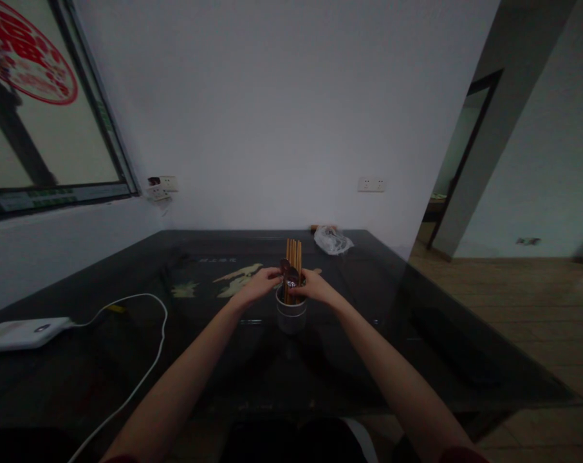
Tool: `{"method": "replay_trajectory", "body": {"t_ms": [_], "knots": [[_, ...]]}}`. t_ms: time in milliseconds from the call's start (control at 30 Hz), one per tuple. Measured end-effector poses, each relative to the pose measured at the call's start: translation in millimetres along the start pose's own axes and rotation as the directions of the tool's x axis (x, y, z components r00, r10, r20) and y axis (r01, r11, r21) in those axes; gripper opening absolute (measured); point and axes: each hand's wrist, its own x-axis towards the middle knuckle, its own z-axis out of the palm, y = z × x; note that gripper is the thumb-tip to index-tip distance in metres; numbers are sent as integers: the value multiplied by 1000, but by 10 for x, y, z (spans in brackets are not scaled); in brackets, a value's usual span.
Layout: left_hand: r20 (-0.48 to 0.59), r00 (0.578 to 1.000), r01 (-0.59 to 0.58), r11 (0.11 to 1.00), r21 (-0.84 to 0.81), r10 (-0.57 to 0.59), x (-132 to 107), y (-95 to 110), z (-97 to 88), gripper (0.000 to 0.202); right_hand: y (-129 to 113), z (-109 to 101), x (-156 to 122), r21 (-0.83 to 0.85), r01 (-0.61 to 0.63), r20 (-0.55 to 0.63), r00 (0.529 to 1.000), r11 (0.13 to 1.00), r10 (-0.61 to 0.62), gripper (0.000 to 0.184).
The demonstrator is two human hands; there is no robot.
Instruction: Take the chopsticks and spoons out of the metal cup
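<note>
A metal cup [291, 316] stands on the dark table in front of me. A bundle of wooden chopsticks [294, 251] rises upright from it, with dark, shiny spoons [292, 278] bowl-up at the near side. From the left, my left hand [265, 281] reaches in, its fingers closed against the bundle by a spoon. On the other side my right hand [319, 287] has its thumb across the front, below the spoon bowl, and its fingers curl round the chopsticks. The lower ends of the utensils are hidden in the cup.
On the dark glossy table [214, 379], a white power bank [26, 334] with a white cable [162, 334] lies at the left. A crumpled clear plastic bag [333, 240] sits at the back edge. At the right lies a dark flat object [455, 347].
</note>
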Motion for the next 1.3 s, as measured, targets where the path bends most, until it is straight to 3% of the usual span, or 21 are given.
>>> {"method": "replay_trajectory", "body": {"t_ms": [133, 433, 633, 1000, 1300], "knots": [[-28, 1000, 11, 999, 30, -10, -17, 8, 26, 25, 30, 58, 28, 14, 17, -39, 999, 1000, -17, 37], [-58, 998, -25, 999, 47, 28, 6, -56, 77, 24, 79, 99, 28, 40, 63, -117, 991, 997, -57, 19], [-73, 995, -58, 996, 70, 63, 11, -67, 114, 29, 39, 67, -31, -42, 96, -204, 974, 995, -102, 12], [-201, 980, 4, 1000, 27, 2, -18, -54, 182, 26, 151, 90, -31, -13, 161, -257, 953, 987, -159, 20], [-162, 987, 3, 1000, 23, 1, -12, 63, 166, 26, 222, 69, 6, 56, 224, -234, 950, 973, -205, 26]]}}
